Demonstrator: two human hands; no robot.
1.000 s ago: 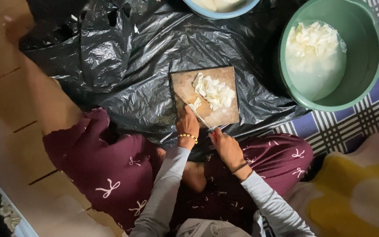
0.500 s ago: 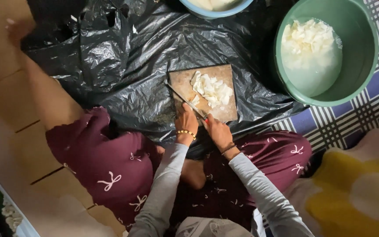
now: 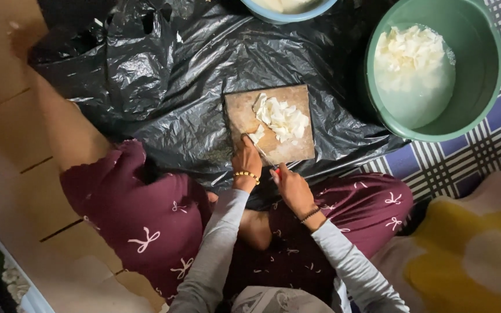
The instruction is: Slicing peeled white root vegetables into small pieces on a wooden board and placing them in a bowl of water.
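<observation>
In the middle of the frame a small wooden cutting board lies on a crumpled black plastic sheet spread over the floor, and the person sits cross-legged below it in dark red patterned trousers. The left hand rests on the lower left edge of the board, fingers curled down onto a small pale piece there, pinning it in place. The right hand sits just below the board's lower edge, closed around what looks like a knife with a reddish handle; the blade is too thin and dark to make out clearly. A heap of white chopped pieces already covers the upper right part of the board, touching the piece under the left hand's fingertips. At the upper right of the frame a large green basin holds water and a much bigger load of the same white slices, and a pale blue bowl shows at the top edge. Judging by this, the cutting seems well advanced: most of the material is sliced and soaking, one boardful is nearly finished, and only the small piece remains uncut.
</observation>
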